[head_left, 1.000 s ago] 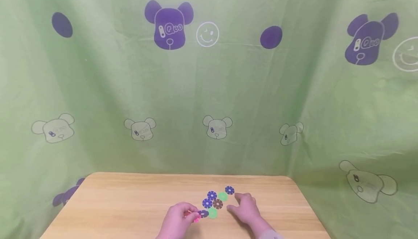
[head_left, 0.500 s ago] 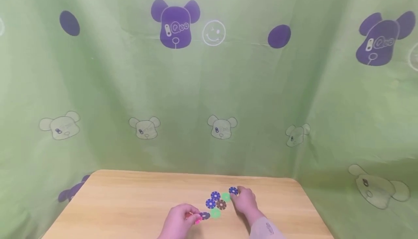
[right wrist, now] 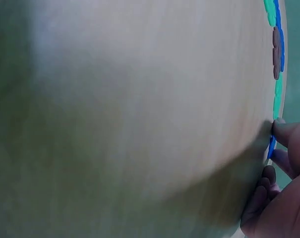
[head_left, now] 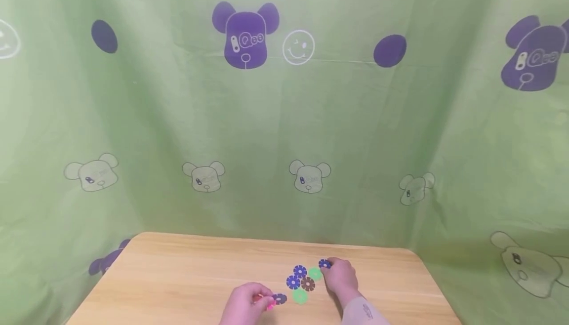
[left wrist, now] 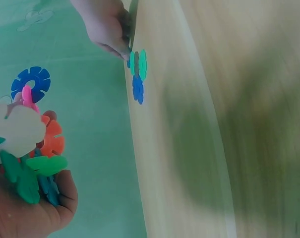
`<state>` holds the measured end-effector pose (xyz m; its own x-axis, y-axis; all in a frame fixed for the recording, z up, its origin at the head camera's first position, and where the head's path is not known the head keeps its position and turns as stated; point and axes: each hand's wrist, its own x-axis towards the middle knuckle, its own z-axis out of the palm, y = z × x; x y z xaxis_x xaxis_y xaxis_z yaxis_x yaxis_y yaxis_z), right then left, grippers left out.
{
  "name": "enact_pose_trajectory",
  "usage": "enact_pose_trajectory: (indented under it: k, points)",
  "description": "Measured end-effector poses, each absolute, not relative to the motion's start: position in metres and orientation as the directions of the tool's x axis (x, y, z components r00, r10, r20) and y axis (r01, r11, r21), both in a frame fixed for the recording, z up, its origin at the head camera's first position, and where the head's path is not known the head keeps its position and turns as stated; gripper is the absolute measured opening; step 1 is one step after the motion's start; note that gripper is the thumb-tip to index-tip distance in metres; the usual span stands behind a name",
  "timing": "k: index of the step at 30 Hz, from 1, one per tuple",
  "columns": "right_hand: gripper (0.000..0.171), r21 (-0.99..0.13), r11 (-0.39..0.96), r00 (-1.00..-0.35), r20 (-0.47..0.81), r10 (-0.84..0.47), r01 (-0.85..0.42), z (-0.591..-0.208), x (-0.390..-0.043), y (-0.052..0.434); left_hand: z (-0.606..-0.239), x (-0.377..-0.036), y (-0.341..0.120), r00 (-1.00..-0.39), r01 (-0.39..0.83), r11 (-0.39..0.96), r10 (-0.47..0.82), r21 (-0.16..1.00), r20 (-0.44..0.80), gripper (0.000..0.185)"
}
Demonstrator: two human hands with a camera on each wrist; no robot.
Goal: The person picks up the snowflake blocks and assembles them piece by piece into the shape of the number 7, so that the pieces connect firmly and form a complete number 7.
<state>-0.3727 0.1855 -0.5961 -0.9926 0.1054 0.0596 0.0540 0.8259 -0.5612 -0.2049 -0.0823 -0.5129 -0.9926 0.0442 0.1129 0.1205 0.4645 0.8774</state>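
On the green curtain (head_left: 355, 127), white-outlined letters read "Qee" on the far purple bear head (head_left: 246, 41) and the right purple bear head (head_left: 531, 58). A winking smiley (head_left: 298, 47) is printed between them. Pale bear heads (head_left: 206, 179) and the right sleeve (head_left: 359, 311) bear illegible marks.

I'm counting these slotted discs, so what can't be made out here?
Left wrist view: how many discs the left hand holds, as they overlap.
Left wrist view: white disc, cut by the left edge.
Right wrist view: part of the pinched blue disc, behind the right hand.
Right wrist view: uppermost green disc, cut by the top edge.
Head view: sleeve mark, too small to read.
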Motion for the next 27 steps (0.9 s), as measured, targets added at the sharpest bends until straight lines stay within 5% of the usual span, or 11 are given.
enact_pose_trajectory:
  k: [9,27]
  points:
    - [0.045,-0.568,0.823,-0.996,0.055,0.074,0.03,-0.594,-0.373,0.191,-0.512,-0.208,-0.082,-0.991,0.134,0.467,0.059,0.874,0.12,0.005]
    - [0.023,-0.816,0.576,-0.997,0.07,0.009,-0.052,-0.584,-0.327,0.208,-0.499,-0.208,-0.075,-0.982,0.189,0.468,0.093,0.863,0.164,0.006]
